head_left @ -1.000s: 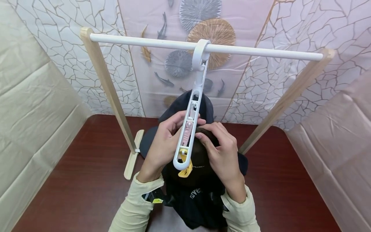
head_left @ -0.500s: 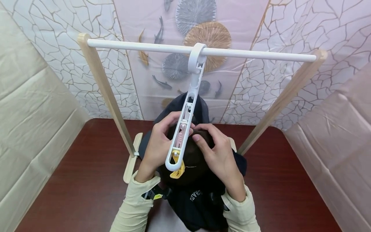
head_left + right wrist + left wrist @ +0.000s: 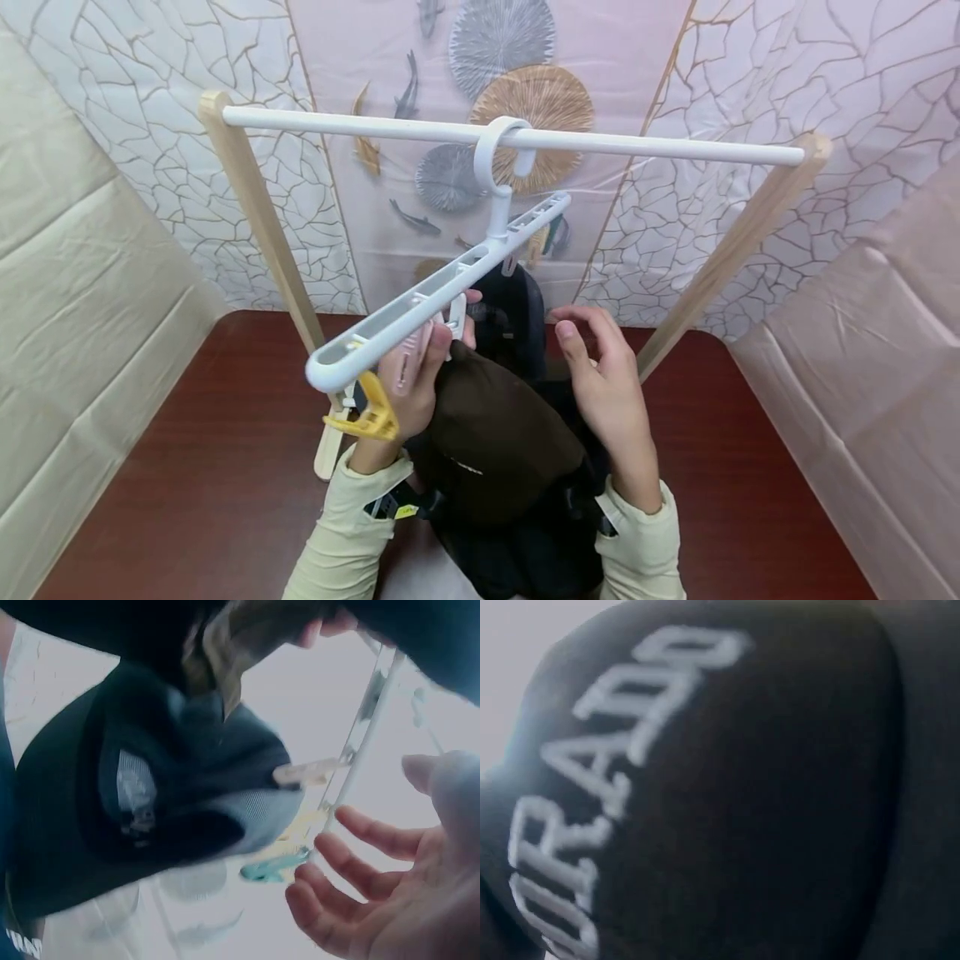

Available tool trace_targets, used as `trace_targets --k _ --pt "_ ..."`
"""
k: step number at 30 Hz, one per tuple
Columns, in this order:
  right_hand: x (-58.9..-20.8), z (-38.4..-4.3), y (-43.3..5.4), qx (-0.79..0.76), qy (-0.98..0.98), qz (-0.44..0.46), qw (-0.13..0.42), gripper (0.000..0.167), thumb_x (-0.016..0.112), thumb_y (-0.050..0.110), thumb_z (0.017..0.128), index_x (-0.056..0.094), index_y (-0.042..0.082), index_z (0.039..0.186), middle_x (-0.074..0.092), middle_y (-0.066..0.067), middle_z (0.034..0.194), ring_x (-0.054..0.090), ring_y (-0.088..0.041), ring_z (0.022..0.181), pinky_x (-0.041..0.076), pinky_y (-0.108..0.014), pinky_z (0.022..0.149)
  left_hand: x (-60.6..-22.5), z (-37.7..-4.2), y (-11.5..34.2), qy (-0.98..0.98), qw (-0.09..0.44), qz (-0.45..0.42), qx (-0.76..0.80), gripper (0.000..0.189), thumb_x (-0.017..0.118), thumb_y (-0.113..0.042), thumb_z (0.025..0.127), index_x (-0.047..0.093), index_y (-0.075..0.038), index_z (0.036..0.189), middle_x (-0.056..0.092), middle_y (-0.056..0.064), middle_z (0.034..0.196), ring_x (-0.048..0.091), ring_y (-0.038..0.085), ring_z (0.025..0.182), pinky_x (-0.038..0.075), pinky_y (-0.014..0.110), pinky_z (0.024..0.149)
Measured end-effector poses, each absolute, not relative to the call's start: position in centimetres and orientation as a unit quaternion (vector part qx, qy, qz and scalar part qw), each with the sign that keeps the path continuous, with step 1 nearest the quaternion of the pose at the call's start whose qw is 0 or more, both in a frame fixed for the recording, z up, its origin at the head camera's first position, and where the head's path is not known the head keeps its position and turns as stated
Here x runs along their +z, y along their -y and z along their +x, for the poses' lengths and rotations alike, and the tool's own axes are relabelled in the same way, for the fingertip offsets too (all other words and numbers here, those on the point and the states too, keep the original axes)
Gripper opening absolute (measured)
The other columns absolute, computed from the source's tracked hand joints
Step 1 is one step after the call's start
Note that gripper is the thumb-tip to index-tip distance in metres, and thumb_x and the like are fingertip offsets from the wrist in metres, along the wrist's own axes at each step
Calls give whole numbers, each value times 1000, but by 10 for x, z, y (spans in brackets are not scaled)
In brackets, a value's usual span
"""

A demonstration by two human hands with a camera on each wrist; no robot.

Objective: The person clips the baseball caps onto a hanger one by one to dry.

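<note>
White hanger (image 3: 486, 257) now less end-on

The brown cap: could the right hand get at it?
Probably yes: the right hand holds nothing and is close beside the brown cap, whose upper side looks uncovered.

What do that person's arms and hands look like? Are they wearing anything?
A pale cream-yellow, wrinkled cloth left sleeve and a matching right sleeve cover the arms. A black strap with a small bright yellow patch circles the left wrist; something dark peeks out at the right cuff. The left grip and right grip both have five-fingered human shapes, without gloves.
</note>
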State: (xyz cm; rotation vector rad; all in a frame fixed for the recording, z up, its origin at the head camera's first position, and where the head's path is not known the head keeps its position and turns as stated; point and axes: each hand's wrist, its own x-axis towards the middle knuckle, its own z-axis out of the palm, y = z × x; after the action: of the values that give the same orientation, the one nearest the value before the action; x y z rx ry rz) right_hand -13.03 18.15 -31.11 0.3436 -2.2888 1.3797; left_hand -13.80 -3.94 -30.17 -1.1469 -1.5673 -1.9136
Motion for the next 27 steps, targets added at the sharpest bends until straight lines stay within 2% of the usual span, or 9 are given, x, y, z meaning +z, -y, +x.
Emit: trace_targets --k 1,2,7,10,14,19,23,27 --pt "-311 -132 -183 502 831 111 213 29 60 24 110 67 5 131 63 -11 126 60 -20 104 47 -24 86 -295 -134 40 572 230 -367 -697 77 51 -56 108 56 18 126 60 7 83 56 15 76 48 25 75" --pt "-311 -133 -185 504 833 99 204 31 62 23 109 65 5 134 61 -12 130 61 -22 108 49 -26 89 -296 -135 41 568 237 -370 -696 75 51 -54 108 57 19 124 60 6 82 56 15 76 48 25 73" --pt "-316 -142 -193 515 842 72 143 47 65 28 107 51 6 147 53 -17 145 59 -34 129 48 -50 107 -300 -138 44 557 214 -365 -715 77 56 -56 106 58 19 122 60 -2 82 54 12 73 47 23 68" --pt "-320 -146 -196 514 847 83 110 54 65 28 107 44 7 152 50 -18 153 52 -36 140 44 -56 112 -300 -139 43 558 199 -365 -719 79 57 -58 104 58 18 122 60 -3 82 55 13 73 48 24 68" --pt "-327 -153 -198 481 868 101 67 62 64 34 107 38 7 157 44 -18 160 42 -37 149 41 -59 116 -295 -135 44 570 184 -368 -712 83 57 -62 103 57 18 126 63 -4 84 57 13 76 49 24 74" --pt "-334 -160 -211 425 898 113 27 63 57 42 110 41 2 156 44 -21 158 43 -39 147 39 -60 116 -285 -130 52 615 174 -352 -684 92 53 -70 101 56 16 134 67 3 89 57 13 85 43 24 86" --pt "-338 -159 -229 382 915 129 -6 56 50 41 113 47 0 151 51 -23 151 50 -40 139 39 -60 114 -283 -131 58 648 171 -332 -664 95 52 -74 99 55 12 137 69 15 93 59 13 89 43 24 89" --pt "-342 -155 -243 323 933 148 -60 51 53 37 112 53 -2 145 57 -25 142 56 -42 132 42 -60 110 -288 -138 62 660 176 -322 -656 92 54 -73 99 55 12 137 70 16 94 60 11 90 44 22 89"
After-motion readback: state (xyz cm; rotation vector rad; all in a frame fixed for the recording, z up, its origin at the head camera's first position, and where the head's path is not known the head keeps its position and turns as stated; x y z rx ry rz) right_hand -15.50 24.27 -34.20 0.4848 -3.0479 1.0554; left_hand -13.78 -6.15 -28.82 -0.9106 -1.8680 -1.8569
